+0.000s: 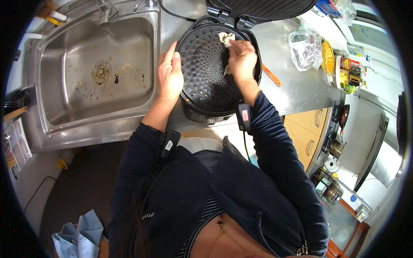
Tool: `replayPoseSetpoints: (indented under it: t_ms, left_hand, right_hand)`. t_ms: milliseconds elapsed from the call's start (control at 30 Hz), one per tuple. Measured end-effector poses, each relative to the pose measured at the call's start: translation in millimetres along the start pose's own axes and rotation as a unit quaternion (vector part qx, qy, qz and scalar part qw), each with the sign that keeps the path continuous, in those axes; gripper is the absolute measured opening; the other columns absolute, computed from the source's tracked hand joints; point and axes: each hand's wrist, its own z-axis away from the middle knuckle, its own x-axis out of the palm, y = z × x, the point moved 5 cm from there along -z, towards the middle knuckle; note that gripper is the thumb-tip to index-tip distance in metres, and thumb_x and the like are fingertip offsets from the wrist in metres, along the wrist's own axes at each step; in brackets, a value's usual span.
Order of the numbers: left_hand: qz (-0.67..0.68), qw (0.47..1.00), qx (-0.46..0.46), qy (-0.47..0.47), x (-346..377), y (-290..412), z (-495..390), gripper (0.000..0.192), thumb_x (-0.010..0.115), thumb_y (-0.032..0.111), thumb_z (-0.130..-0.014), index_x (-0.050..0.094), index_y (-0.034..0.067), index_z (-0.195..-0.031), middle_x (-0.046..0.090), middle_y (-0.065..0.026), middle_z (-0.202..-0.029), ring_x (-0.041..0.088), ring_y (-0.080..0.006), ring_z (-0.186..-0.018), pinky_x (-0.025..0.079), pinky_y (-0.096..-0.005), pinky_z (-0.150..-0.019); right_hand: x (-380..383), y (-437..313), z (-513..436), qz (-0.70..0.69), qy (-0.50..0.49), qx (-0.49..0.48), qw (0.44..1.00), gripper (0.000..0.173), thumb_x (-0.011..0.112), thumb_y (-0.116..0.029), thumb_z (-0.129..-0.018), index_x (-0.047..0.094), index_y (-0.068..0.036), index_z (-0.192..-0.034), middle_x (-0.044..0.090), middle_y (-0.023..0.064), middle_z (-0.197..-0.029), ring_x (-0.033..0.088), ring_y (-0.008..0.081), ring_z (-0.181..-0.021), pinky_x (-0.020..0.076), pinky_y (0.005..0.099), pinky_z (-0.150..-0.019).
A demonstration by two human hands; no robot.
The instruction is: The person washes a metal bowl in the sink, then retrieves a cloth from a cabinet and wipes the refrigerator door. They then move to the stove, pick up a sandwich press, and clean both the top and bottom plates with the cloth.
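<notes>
A round black electric griddle (203,58) with a dimpled cooking plate sits on the steel counter, its ridged lid (264,9) tipped back on the hinges. My right hand (242,59) grips a crumpled whitish cloth or paper wipe (226,38) against the upper right of the plate. Part of a similar pale piece shows below those fingers; whether it is the same wipe I cannot tell. At the griddle's left rim rests my left hand (170,72), its palm against the side and the thumb apart from the fingers. A control knob (210,121) is on the front.
Left of the griddle is a stainless sink (93,42) with food scraps around its drain (101,71). A wooden handle (271,75) sticks out at the griddle's right. Farther right lie a clear plastic bag (305,48) and a yellow basket (327,58). A black cord (176,13) runs behind.
</notes>
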Motion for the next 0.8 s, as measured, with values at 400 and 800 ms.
replayPoseSetpoints:
  t_ms: [400, 800]
  left_hand:
    - [-0.049, 0.998, 0.028, 0.011, 1, 0, 0, 0.042, 0.043, 0.036, -0.104, 0.058, 0.012, -0.135, 0.059, -0.0120, -0.105, 0.060, -0.0282, -0.099, 0.046, -0.0363, -0.091]
    - [-0.103, 0.994, 0.024, 0.028, -3, 3, -1, 0.038, 0.045, 0.033, -0.103, 0.059, 0.015, -0.134, 0.062, -0.0119, -0.108, 0.062, -0.0317, -0.102, 0.048, -0.0387, -0.090]
  right_hand:
    - [17, -6, -12, 0.050, -0.219, -0.122, 0.967, 0.023, 0.069, 0.005, -0.075, 0.075, -0.008, -0.093, 0.069, 0.0095, -0.093, 0.065, 0.0306, -0.092, 0.0534, 0.0359, -0.083]
    - [-51, 5, -17, -0.022, -0.189, -0.116, 0.975, 0.025, 0.070, 0.002, -0.078, 0.072, -0.004, -0.102, 0.069, 0.0130, -0.104, 0.066, 0.0323, -0.098, 0.0543, 0.0363, -0.087]
